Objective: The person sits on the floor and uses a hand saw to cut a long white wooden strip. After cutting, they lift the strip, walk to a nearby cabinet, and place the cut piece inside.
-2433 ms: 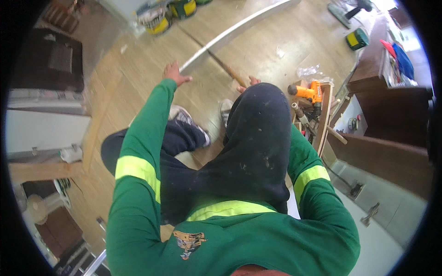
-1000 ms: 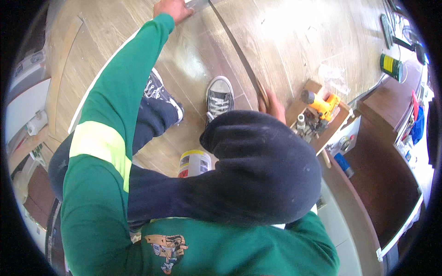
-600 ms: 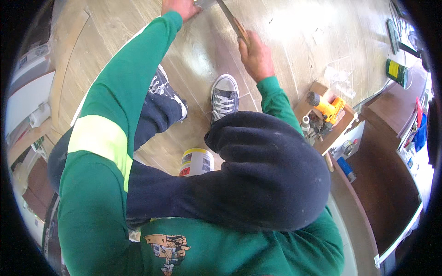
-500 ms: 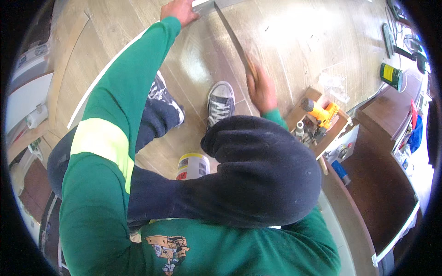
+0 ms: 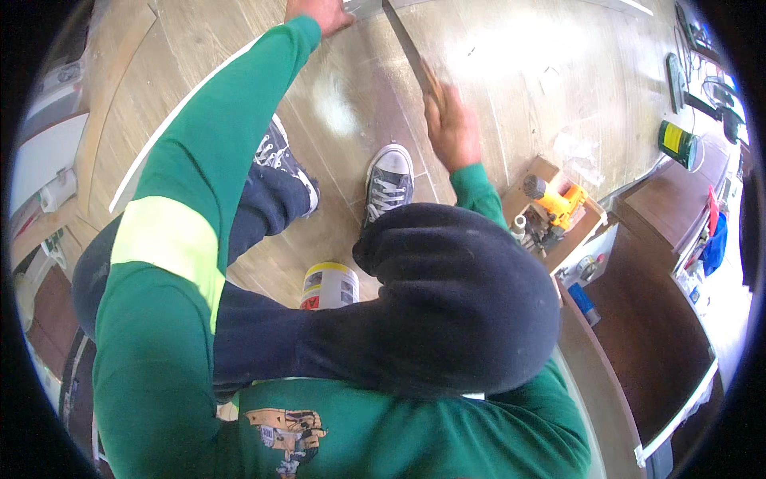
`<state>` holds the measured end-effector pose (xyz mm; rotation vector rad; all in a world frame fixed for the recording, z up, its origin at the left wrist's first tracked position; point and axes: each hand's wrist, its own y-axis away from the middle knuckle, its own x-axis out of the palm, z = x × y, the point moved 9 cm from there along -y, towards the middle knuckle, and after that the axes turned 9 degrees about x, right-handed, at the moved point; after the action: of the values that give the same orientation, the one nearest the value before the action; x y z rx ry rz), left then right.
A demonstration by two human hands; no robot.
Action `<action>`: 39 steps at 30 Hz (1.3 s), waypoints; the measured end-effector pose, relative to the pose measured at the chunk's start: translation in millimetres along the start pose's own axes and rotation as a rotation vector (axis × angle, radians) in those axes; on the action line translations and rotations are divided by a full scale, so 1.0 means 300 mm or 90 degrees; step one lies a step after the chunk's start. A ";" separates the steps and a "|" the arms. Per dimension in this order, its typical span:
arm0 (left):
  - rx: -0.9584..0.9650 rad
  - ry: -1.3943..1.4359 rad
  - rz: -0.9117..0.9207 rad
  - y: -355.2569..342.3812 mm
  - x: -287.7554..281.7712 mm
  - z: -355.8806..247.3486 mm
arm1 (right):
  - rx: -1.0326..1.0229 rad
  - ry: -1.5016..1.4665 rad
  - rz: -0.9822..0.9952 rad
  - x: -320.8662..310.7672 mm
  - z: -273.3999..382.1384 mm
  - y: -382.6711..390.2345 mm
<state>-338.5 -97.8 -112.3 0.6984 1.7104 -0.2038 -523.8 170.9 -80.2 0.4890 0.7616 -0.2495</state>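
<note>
My right hand [image 5: 455,128] is closed round the wooden handle of a handsaw [image 5: 408,41]. Its long dark blade slants up and left, running out of the top edge. At the top, my left hand [image 5: 321,13] grips a pale, flat piece [image 5: 365,7], and the blade meets or passes close to its right side. The frame's edge cuts off part of that hand and most of the piece. A long white strip [image 5: 148,160] shows along the outer side of my left sleeve; whether it joins the pale piece is hidden.
A yellow-and-white tub [image 5: 331,286] stands on the floor between my legs. To the right, a wooden tool box [image 5: 590,219] holds an orange power tool [image 5: 558,199]. Beyond it are a green can [image 5: 678,145] and brown panels [image 5: 650,335]. A wooden strip [image 5: 108,120] lies left.
My right hand and the handsaw have moved slightly upward, away from my body. The left hand has shifted a little up with the view, keeping its hold.
</note>
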 end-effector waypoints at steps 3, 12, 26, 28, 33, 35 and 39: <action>0.023 -0.022 -0.004 -0.001 0.041 0.078 | 0.090 -0.013 0.031 -0.032 -0.285 0.330; 0.045 -0.025 -0.036 -0.026 0.017 0.020 | -0.067 0.023 -0.079 -0.032 -0.068 0.090; 0.047 0.002 -0.011 -0.016 0.084 0.077 | 0.287 -0.035 0.045 -0.113 -0.340 0.508; 0.029 -0.006 -0.009 -0.023 0.027 0.060 | 0.116 -0.026 0.036 -0.040 -0.198 0.269; 0.036 -0.037 -0.013 -0.026 0.030 0.053 | -0.031 -0.036 -0.007 0.037 0.024 -0.036; 0.041 -0.024 -0.009 -0.035 0.029 0.050 | -0.028 -0.034 -0.009 0.014 -0.012 0.016; 0.013 0.008 0.048 -0.050 0.024 0.119 | 0.100 -0.006 -0.013 -0.093 -0.282 0.399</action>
<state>-317.7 -124.8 -132.1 0.7788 1.6927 -0.1641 -547.6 318.0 -72.9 0.6285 0.7411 -0.3322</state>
